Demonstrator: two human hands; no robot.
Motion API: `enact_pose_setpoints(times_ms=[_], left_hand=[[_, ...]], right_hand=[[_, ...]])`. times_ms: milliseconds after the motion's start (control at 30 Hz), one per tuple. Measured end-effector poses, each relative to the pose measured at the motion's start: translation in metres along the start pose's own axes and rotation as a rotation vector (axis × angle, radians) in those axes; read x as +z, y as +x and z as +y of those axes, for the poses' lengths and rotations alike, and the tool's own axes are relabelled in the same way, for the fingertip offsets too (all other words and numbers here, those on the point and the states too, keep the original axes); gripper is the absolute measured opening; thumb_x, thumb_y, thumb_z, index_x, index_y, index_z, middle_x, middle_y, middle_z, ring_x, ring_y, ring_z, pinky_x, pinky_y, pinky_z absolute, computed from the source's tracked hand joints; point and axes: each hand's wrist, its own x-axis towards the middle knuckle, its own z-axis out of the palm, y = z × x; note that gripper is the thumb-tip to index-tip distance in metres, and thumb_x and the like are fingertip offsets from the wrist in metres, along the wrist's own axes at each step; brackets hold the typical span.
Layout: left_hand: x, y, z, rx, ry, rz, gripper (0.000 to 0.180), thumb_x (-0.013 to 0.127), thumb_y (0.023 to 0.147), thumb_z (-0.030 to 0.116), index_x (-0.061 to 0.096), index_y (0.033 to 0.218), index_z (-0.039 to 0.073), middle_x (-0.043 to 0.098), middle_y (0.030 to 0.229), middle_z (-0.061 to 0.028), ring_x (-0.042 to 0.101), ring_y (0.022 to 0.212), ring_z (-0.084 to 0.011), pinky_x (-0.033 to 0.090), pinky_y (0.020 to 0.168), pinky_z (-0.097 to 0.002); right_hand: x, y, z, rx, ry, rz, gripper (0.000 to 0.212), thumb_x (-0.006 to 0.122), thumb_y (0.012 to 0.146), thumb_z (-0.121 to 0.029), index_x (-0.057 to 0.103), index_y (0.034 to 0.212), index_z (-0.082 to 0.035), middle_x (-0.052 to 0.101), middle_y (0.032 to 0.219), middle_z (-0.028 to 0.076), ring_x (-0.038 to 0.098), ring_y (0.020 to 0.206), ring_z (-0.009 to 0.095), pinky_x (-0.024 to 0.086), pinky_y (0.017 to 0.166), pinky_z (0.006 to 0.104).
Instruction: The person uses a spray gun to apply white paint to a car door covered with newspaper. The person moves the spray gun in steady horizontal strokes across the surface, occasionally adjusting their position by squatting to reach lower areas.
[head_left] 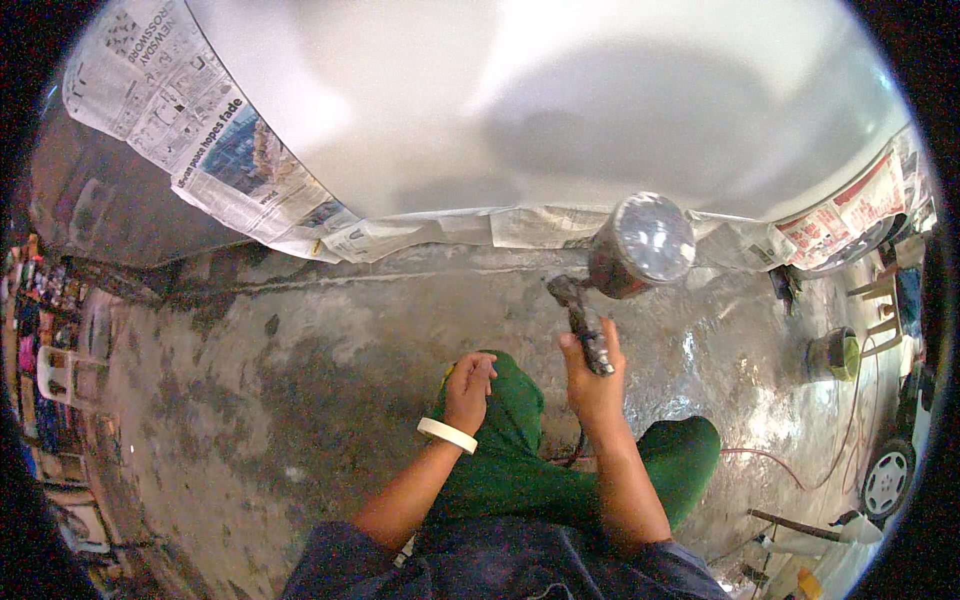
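Observation:
My right hand [597,385] is closed round the handle of a dark, paint-stained spray gun [578,318]. A round metal cup [650,245] with a shiny top is joined to the gun's far right side. Ahead of it stretches a white car panel [420,130], with a soft shadow on its surface. Newspaper masking [250,180] lines the panel's left and lower edges. My left hand [469,388] rests by my green-clad knee, fingers curled in and nothing seen in them. A cream roll of masking tape [447,435] sits round my left wrist like a bracelet.
The stained concrete floor [250,400] looks wet at the right. A red hose [790,475] runs across it, near a bucket [833,353] and a wheel [887,480]. More newspaper [840,220] covers the right end. A white plastic chair [62,375] stands beside clutter at the left.

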Motion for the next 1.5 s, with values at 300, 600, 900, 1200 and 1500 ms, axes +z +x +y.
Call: enact_pose_setpoints(times_ms=[300,600,900,1200,1500], left_hand=[[0.001,-0.004,0.005,0.009,-0.024,-0.016,0.02,0.052,0.102,0.022,0.062,0.106,0.005,0.058,0.081,0.0004,0.046,0.065,-0.0056,0.04,0.059,-0.022],[-0.012,-0.01,0.015,-0.101,-0.268,0.117,0.028,0.046,0.104,0.031,0.062,0.1,0.009,0.056,0.076,0.0007,0.045,0.06,-0.0071,0.037,0.052,-0.0244],[-0.035,-0.012,0.01,0.062,-0.312,0.317,0.03,0.047,0.101,0.038,0.058,0.104,0.01,0.057,0.086,0.001,0.053,0.072,-0.0113,0.043,0.06,-0.0286],[-0.048,-0.018,-0.009,-0.007,-0.593,0.195,0.041,0.045,0.102,0.036,0.05,0.13,0.007,0.06,0.118,-0.0085,0.06,0.108,-0.0238,0.05,0.093,-0.0402],[-0.028,-0.02,0.009,-0.009,-0.564,0.217,0.036,0.043,0.102,0.038,0.052,0.122,0.01,0.058,0.106,-0.0012,0.057,0.092,-0.013,0.047,0.08,-0.0299]], right_hand=[[0.008,0.003,-0.006,-0.057,-0.046,-0.029,0.036,0.074,0.088,-0.027,0.054,0.11,-0.006,0.066,0.077,0.014,0.065,0.066,0.025,0.05,0.062,0.0381],[0.068,0.02,-0.008,-0.449,-0.317,-0.295,0.05,0.075,0.082,-0.023,0.054,0.124,-0.007,0.068,0.104,0.022,0.067,0.087,0.043,0.055,0.071,0.0464],[0.155,0.014,-0.046,-0.576,-0.553,-0.697,0.056,0.05,0.09,-0.01,0.037,0.145,-0.01,0.059,0.112,0.026,0.069,0.083,0.043,0.058,0.068,0.0494],[0.182,0.015,-0.044,-0.55,-0.477,-0.656,0.034,0.053,0.092,-0.015,0.048,0.125,-0.005,0.061,0.105,0.024,0.07,0.082,0.043,0.059,0.065,0.0497],[0.182,0.018,-0.032,-0.498,-0.46,-0.701,0.026,0.049,0.095,-0.019,0.051,0.116,-0.004,0.064,0.107,0.026,0.07,0.086,0.044,0.059,0.067,0.0511]])
